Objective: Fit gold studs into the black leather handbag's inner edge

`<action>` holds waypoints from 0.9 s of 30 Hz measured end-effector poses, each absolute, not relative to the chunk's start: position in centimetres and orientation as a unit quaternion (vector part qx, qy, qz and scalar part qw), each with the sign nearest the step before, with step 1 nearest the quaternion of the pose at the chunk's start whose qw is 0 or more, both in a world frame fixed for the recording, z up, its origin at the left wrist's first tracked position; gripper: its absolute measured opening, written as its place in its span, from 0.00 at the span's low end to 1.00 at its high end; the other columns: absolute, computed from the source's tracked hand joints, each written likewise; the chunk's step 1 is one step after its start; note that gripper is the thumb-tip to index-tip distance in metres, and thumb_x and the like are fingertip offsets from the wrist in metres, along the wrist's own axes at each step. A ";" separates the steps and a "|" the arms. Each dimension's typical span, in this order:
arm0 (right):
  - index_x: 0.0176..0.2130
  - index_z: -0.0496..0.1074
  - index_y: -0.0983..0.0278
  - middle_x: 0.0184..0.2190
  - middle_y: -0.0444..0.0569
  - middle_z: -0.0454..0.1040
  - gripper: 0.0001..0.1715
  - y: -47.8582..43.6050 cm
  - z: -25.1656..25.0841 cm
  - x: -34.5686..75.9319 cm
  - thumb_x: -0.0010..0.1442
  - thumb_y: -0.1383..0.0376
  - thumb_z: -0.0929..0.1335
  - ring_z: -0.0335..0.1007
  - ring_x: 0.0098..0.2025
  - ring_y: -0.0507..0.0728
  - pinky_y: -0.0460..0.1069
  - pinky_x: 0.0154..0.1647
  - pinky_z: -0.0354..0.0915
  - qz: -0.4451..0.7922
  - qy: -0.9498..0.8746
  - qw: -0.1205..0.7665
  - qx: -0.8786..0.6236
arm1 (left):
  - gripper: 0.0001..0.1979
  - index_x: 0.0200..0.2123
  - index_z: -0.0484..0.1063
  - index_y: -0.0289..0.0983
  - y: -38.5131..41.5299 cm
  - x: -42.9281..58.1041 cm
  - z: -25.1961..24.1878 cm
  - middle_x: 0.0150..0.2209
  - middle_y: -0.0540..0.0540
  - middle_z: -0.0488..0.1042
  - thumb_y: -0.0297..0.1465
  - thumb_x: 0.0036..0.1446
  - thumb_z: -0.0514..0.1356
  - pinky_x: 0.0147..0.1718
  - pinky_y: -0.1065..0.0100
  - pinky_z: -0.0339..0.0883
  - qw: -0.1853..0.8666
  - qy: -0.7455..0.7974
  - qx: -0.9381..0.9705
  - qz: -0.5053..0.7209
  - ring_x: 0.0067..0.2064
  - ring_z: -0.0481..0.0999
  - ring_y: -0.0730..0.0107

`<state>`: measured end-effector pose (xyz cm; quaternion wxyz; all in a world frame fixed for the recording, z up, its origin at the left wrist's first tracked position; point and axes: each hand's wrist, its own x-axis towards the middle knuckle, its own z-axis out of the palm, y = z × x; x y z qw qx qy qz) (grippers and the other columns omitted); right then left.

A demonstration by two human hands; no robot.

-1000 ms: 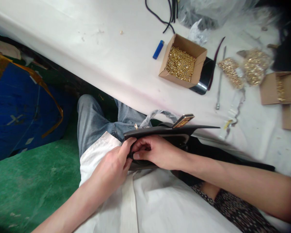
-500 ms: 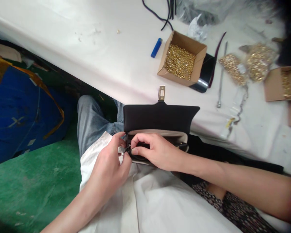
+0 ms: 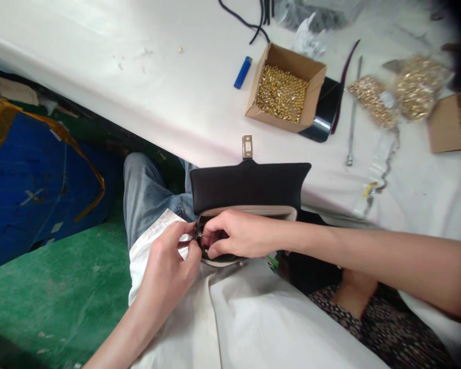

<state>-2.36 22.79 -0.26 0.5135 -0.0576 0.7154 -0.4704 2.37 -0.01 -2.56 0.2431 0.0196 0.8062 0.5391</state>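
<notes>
A black handbag (image 3: pixel 249 187) sits in my lap with its flap laid open toward the table and its pale lining showing. At the flap's tip is a gold metal clasp plate (image 3: pixel 247 146). My left hand (image 3: pixel 176 253) is closed in a pinch on the bag's left end, thumb and fingertips meeting at a dark part there. Inside the bag's mouth, at that same end, my right hand (image 3: pixel 232 233) has its fingers curled and closed. A tiny gold glint shows by its thumb; what it holds is mostly hidden.
On the white table (image 3: pixel 100 66) stands a cardboard box (image 3: pixel 315 77) of small gold fittings. Around it lie a blue lighter (image 3: pixel 243 73), a metal rod (image 3: pixel 354 113), bags of gold pieces (image 3: pixel 374 100) and black cords (image 3: pixel 240 21). A blue wrapped bundle (image 3: pixel 34 189) stands left.
My right hand has shifted slightly left and deeper toward the bag's left end, its forearm higher across the bag. My left hand stays pinched there. The view has shifted a little.
</notes>
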 end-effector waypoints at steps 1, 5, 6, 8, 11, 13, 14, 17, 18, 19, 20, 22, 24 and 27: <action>0.45 0.85 0.61 0.38 0.42 0.85 0.06 22.8 -0.6 -2.3 0.66 0.65 0.78 0.79 0.38 0.56 0.48 0.37 0.67 -0.473 0.706 0.523 -0.061 | 0.14 0.50 0.79 0.44 0.0 2.4 -2.6 0.45 0.51 0.81 0.25 0.66 0.60 0.44 0.67 0.82 0.244 0.804 0.017 0.542 0.45 0.83 0.66; 0.45 0.85 0.60 0.39 0.41 0.86 0.06 22.9 -1.5 -1.4 0.67 0.64 0.77 0.79 0.38 0.56 0.48 0.37 0.68 -0.487 0.691 0.533 -0.047 | 0.14 0.49 0.80 0.43 0.2 2.5 -2.6 0.44 0.52 0.80 0.25 0.65 0.60 0.39 0.69 0.82 0.237 0.809 0.014 0.538 0.44 0.82 0.67; 0.43 0.85 0.60 0.38 0.41 0.86 0.04 22.9 -1.5 -1.0 0.66 0.64 0.78 0.79 0.37 0.56 0.49 0.37 0.68 -0.493 0.698 0.518 -0.038 | 0.14 0.49 0.80 0.43 0.2 2.5 -2.6 0.44 0.51 0.80 0.24 0.65 0.60 0.39 0.69 0.82 0.233 0.812 0.015 0.535 0.45 0.82 0.67; 0.40 0.84 0.59 0.38 0.39 0.85 0.04 22.7 -1.2 -0.2 0.65 0.67 0.80 0.80 0.39 0.55 0.49 0.40 0.68 -0.510 0.726 0.460 -0.034 | 0.13 0.48 0.81 0.43 0.1 2.4 -2.7 0.43 0.51 0.80 0.24 0.66 0.60 0.38 0.69 0.82 0.224 0.817 0.015 0.531 0.44 0.82 0.66; 0.38 0.84 0.59 0.39 0.37 0.84 0.09 22.3 -0.7 1.1 0.65 0.73 0.79 0.80 0.42 0.54 0.48 0.46 0.68 -0.550 0.749 0.366 -0.052 | 0.11 0.46 0.82 0.42 0.0 2.5 -3.0 0.41 0.51 0.80 0.24 0.67 0.60 0.41 0.67 0.83 0.220 0.814 0.021 0.537 0.43 0.82 0.66; 0.39 0.84 0.59 0.39 0.37 0.84 0.09 21.9 -0.5 1.9 0.68 0.74 0.78 0.80 0.42 0.53 0.48 0.46 0.69 -0.577 0.740 0.346 -0.027 | 0.11 0.46 0.82 0.42 -0.1 2.6 -3.2 0.42 0.51 0.80 0.25 0.68 0.61 0.45 0.65 0.84 0.224 0.803 0.025 0.552 0.43 0.82 0.66; 0.39 0.83 0.59 0.39 0.36 0.84 0.09 21.7 -0.5 2.2 0.68 0.73 0.77 0.80 0.41 0.53 0.48 0.45 0.69 -0.585 0.735 0.343 -0.005 | 0.11 0.47 0.83 0.43 -0.2 2.6 -3.2 0.43 0.51 0.81 0.25 0.68 0.62 0.47 0.65 0.84 0.224 0.798 0.025 0.559 0.44 0.83 0.66; 0.39 0.82 0.59 0.39 0.35 0.83 0.10 21.1 -0.4 3.1 0.70 0.74 0.77 0.79 0.42 0.52 0.48 0.46 0.69 -0.589 0.742 0.317 0.047 | 0.10 0.48 0.84 0.44 -0.3 2.8 -3.1 0.45 0.51 0.82 0.27 0.71 0.63 0.46 0.65 0.83 0.228 0.788 0.015 0.571 0.46 0.83 0.65; 0.40 0.82 0.59 0.39 0.35 0.83 0.11 20.9 -0.4 3.3 0.70 0.75 0.76 0.79 0.43 0.52 0.48 0.46 0.69 -0.589 0.748 0.301 0.054 | 0.10 0.49 0.85 0.44 -0.3 2.8 -3.0 0.46 0.50 0.82 0.28 0.71 0.64 0.44 0.65 0.82 0.229 0.788 0.015 0.572 0.46 0.83 0.64; 0.40 0.81 0.59 0.39 0.36 0.83 0.11 20.8 -0.4 3.5 0.70 0.75 0.76 0.79 0.43 0.52 0.48 0.47 0.69 -0.590 0.754 0.282 0.055 | 0.10 0.49 0.85 0.45 -0.3 2.7 -2.9 0.47 0.50 0.82 0.28 0.72 0.64 0.43 0.65 0.81 0.230 0.788 0.018 0.571 0.47 0.83 0.64; 0.40 0.81 0.59 0.39 0.37 0.82 0.11 20.6 -0.4 3.7 0.71 0.76 0.76 0.79 0.43 0.53 0.49 0.48 0.69 -0.593 0.760 0.260 0.051 | 0.11 0.51 0.85 0.45 -0.3 2.7 -2.9 0.47 0.49 0.82 0.28 0.73 0.63 0.42 0.65 0.80 0.229 0.790 0.024 0.569 0.47 0.82 0.64; 0.41 0.80 0.60 0.41 0.39 0.81 0.12 20.4 -0.6 4.1 0.71 0.77 0.76 0.78 0.45 0.54 0.50 0.50 0.70 -0.600 0.770 0.212 0.035 | 0.14 0.53 0.85 0.46 -0.3 2.5 -2.8 0.47 0.49 0.82 0.26 0.73 0.62 0.44 0.64 0.77 0.220 0.796 0.043 0.562 0.48 0.82 0.64; 0.42 0.79 0.61 0.44 0.43 0.80 0.11 20.3 -0.8 4.6 0.72 0.77 0.75 0.78 0.48 0.55 0.51 0.53 0.72 -0.605 0.779 0.165 0.011 | 0.15 0.55 0.85 0.46 -0.3 2.3 -2.8 0.48 0.49 0.82 0.25 0.74 0.61 0.47 0.63 0.75 0.208 0.803 0.068 0.555 0.50 0.81 0.64; 0.46 0.80 0.60 0.51 0.48 0.78 0.10 20.1 -1.3 5.3 0.75 0.75 0.73 0.78 0.53 0.57 0.53 0.57 0.74 -0.605 0.789 0.108 -0.017 | 0.16 0.57 0.84 0.47 -0.4 1.9 -2.8 0.52 0.48 0.82 0.25 0.75 0.60 0.48 0.64 0.74 0.218 0.806 0.105 0.540 0.51 0.81 0.64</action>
